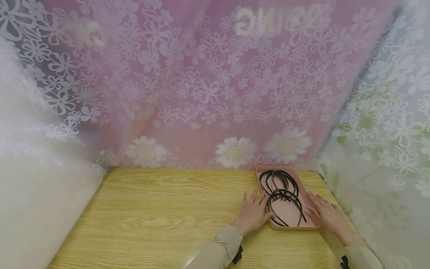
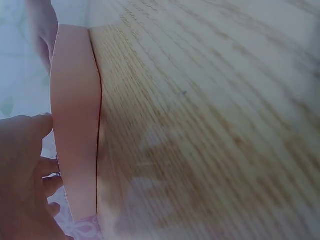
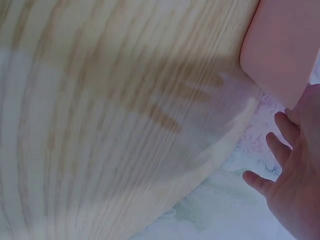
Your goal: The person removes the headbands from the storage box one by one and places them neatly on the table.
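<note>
So the person had both hands down on the table, one on each side of a shallow pink tray sitting near the far right corner. The left hand lay flat with its fingers spread, fingertips right up against the tray's left wall; from the left wrist view that hand sat just beside the tray's side, fingers fairly straight, so a wide, loose grip, nothing pinched. The right hand was on the other side, fingers stretched along the tray's right edge, also relaxed and not wrapped around anything. In the right wrist view its fingers looked spread near the tray's corner, though that shot was blurry.

Inside the tray was a tangle of thin black headbands, the toothed kind, piled over each other. Behind it all hung flowery curtains, pink in the middle.
</note>
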The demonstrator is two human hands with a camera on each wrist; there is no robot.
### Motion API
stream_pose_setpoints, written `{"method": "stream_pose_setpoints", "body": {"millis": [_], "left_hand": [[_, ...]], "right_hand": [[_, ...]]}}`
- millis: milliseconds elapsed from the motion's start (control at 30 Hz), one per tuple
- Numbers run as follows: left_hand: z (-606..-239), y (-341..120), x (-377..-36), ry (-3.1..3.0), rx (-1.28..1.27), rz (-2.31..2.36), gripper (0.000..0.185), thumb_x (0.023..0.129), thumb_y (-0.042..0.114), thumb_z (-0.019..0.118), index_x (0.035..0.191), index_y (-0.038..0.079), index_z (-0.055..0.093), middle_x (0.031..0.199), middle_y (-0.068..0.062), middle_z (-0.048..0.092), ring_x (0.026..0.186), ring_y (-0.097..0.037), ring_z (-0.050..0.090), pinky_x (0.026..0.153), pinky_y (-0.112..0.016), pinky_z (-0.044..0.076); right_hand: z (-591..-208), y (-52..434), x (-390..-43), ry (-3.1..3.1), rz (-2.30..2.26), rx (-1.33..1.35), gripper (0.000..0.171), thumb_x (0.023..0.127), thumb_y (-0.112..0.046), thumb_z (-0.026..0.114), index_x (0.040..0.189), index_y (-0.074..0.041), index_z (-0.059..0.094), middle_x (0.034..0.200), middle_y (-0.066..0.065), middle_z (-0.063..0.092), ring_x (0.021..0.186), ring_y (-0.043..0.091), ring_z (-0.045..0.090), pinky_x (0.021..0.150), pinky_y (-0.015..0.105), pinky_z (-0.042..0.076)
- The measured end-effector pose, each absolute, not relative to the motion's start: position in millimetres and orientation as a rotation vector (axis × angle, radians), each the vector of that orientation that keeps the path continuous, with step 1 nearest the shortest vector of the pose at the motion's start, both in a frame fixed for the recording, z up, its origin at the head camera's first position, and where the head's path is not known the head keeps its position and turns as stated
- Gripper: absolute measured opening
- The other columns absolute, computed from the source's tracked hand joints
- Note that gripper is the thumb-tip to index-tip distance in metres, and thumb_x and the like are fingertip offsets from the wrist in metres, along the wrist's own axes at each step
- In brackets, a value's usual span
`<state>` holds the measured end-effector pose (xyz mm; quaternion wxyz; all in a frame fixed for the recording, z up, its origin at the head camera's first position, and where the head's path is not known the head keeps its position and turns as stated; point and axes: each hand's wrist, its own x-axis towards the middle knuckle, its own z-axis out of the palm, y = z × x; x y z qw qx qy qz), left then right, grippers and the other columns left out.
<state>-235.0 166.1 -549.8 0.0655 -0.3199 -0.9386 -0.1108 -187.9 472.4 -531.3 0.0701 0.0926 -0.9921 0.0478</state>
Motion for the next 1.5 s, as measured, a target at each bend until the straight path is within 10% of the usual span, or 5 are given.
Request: {"method": "stream_pose_setpoints", "body": {"millis": [1500], "left_hand": [[-536, 147, -227, -2.877, -0.923, -0.145, 0.063, 0.105, 0.055, 0.043, 0.157, 0.019, 0.041, 0.164, 0.002, 0.033, 0.154, -0.024, 0.023, 0.120, -0.057, 0.025]], "right_hand": [[-534, 460, -183, -2.942, 0.174, 0.326, 0.066, 0.102, -0.038, 0.059, 0.157, -0.007, 0.038, 0.154, 0.023, 0.044, 0.139, 0.044, 0.042, 0.102, 0.072, 0.035]]}}
